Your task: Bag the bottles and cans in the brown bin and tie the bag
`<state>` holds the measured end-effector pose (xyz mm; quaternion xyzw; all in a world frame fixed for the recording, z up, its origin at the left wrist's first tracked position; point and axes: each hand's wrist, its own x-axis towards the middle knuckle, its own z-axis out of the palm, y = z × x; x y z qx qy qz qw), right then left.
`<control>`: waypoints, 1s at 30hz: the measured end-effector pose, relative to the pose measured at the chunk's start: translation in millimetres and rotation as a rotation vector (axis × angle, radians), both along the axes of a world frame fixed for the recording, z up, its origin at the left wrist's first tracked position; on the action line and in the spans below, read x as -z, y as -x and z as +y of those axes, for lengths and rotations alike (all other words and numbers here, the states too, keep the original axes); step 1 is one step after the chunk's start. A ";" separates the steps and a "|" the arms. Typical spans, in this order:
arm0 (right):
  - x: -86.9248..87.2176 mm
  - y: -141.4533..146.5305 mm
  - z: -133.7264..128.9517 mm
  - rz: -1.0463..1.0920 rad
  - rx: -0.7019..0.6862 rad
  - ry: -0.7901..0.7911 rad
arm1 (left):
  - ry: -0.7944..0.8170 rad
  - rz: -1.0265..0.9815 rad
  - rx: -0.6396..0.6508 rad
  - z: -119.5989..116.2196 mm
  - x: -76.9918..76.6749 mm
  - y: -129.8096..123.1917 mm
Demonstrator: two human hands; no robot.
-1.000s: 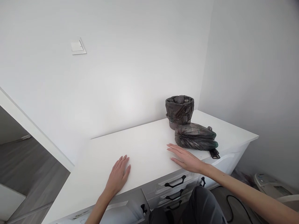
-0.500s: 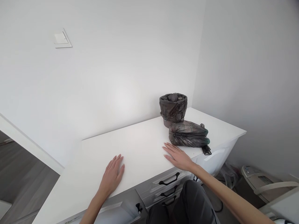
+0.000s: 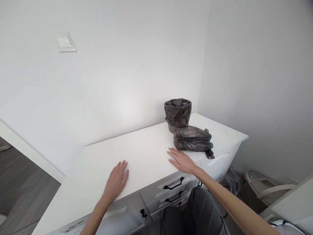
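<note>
My left hand (image 3: 115,181) lies flat on the white cabinet top (image 3: 144,156), palm down, holding nothing. Farther right, my right hand (image 3: 181,161) also rests palm down near the front edge, fingers stretched out. Just behind its fingers lies a tied black plastic bag (image 3: 193,139) on its side, with something greenish faintly showing through at its right end. Whether the fingertips touch the bag I cannot tell. Behind the bag, against the wall, stands a small trash bin (image 3: 178,112) lined with a black bag folded over its rim.
Below the top are drawers with black handles (image 3: 174,183) and a cabinet door (image 3: 124,217). A light switch (image 3: 67,44) is on the wall. At the lower right, a beige appliance with a carrying handle (image 3: 276,190) stands on the floor near some clear plastic.
The view has shifted slightly, so the bin, bag and cabinet appear a little farther left. Both hands stay flat on the cabinet top.
</note>
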<state>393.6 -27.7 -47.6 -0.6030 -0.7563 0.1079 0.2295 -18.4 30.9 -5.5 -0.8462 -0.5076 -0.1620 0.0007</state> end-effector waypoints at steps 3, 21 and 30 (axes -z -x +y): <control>-1.7 0.3 -1.1 -0.001 -0.001 0.008 | 0.003 -0.005 0.000 -0.5 0.1 -0.2; -55.9 -8.5 -55.2 0.243 -0.073 -0.115 | -0.010 -0.025 0.003 4.1 8.3 3.9; -52.4 -153.5 -46.0 0.462 0.830 -0.416 | -0.026 -0.037 0.003 2.5 5.8 3.7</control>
